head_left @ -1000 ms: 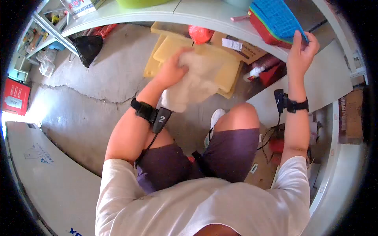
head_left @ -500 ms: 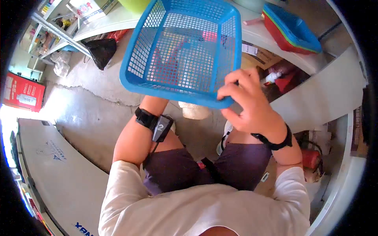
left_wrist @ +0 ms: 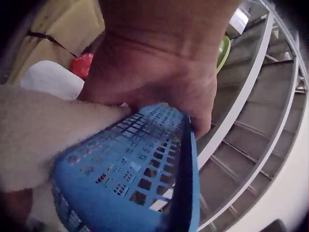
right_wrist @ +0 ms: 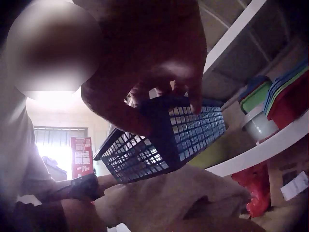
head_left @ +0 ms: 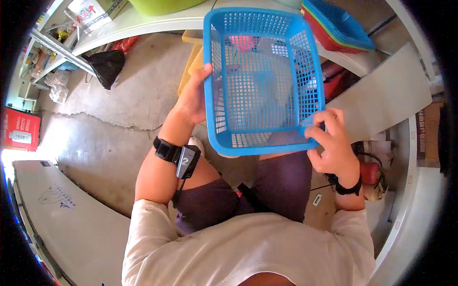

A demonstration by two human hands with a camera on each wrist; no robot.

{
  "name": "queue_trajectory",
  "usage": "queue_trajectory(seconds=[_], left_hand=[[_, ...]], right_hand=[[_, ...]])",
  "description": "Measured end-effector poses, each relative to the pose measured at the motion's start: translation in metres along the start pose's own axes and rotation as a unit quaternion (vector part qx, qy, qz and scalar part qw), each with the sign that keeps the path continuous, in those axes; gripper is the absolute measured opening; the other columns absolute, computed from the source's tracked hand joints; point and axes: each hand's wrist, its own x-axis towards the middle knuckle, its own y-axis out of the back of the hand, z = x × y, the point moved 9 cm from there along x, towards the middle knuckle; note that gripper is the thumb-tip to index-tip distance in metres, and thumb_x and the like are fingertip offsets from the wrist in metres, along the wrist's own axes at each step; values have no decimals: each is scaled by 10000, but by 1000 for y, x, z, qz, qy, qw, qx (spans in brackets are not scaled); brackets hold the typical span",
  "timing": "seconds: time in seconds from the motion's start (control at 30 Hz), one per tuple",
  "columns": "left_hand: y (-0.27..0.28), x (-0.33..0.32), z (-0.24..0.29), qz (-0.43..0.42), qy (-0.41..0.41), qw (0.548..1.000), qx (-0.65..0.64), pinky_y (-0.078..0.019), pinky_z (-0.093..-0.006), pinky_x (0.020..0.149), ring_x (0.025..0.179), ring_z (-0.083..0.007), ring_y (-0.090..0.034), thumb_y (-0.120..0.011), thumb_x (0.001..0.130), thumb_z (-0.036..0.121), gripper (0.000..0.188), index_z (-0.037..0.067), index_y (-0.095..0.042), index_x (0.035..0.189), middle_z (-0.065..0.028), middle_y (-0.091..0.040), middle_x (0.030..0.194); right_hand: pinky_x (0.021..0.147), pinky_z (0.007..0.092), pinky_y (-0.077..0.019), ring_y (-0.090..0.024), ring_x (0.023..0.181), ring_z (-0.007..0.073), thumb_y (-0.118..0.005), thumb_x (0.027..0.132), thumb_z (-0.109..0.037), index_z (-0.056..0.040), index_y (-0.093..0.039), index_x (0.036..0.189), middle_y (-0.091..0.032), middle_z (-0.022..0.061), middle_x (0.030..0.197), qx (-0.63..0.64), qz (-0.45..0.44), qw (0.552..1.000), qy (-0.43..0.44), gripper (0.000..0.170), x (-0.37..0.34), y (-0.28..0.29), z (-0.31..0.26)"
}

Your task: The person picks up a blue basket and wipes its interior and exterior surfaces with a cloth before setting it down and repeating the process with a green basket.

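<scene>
A blue mesh basket [head_left: 262, 148] is held up over the knees, its open side toward the head camera. The left hand [head_left: 193, 97] grips its left side, thumb on the rim. At the lower right corner the right hand [head_left: 331, 143] pinches the rim with bent fingers. In the left wrist view, the left hand [left_wrist: 154, 72] is over the basket wall [left_wrist: 111, 169], with a pale cloth [left_wrist: 53, 135] beside it. The right wrist view has the right hand [right_wrist: 145, 63] on the basket's corner [right_wrist: 166, 140] and cloth [right_wrist: 169, 198] beneath the basket.
Stacked coloured baskets [head_left: 341, 28] stand on a white shelf [head_left: 143, 32], near a green basin [head_left: 162, 5]. A black bag [head_left: 107, 66] is at the shelf's left. A white panel [head_left: 62, 214] lies lower left; a red box [head_left: 21, 128] stands behind it.
The right hand has brought a blue basket from the stack to above the knees, then rightward. The left hand, earlier with the pale cloth, now also holds the basket's left side.
</scene>
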Motion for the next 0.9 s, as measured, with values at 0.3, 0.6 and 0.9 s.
queue_trajectory(seconds=[0.3, 0.6, 0.9], left_hand=[[32, -17, 13, 167, -64, 984, -3, -461, -439, 948, 1062, -290, -581, -519, 889, 423, 546, 12, -514, 1249, -153, -596, 1191], [47, -6, -3, 181, -24, 983, -3, -467, -438, 942, 1041, -295, -588, -519, 887, 434, 555, -2, -538, 1229, -161, -606, 1175], [58, -5, -11, 205, -17, 978, 31, -456, -451, 954, 1054, -303, -581, -521, 883, 434, 571, 2, -509, 1257, -161, -594, 1196]], right_hand=[[1091, 379, -292, -367, 1304, 239, -454, 994, -268, -24, -263, 1437, -348, 151, 1446, 302, -7, 839, -454, 540, -186, -143, 113], [1017, 378, -359, -480, 1171, 250, -442, 985, -280, -13, -384, 1350, -495, 125, 1289, 350, -80, 559, -748, 456, -501, -242, 69], [956, 362, -401, -525, 1086, 239, -484, 961, -226, -23, -454, 1279, -549, 109, 1192, 287, -139, 516, -795, 378, -581, -226, 36]])
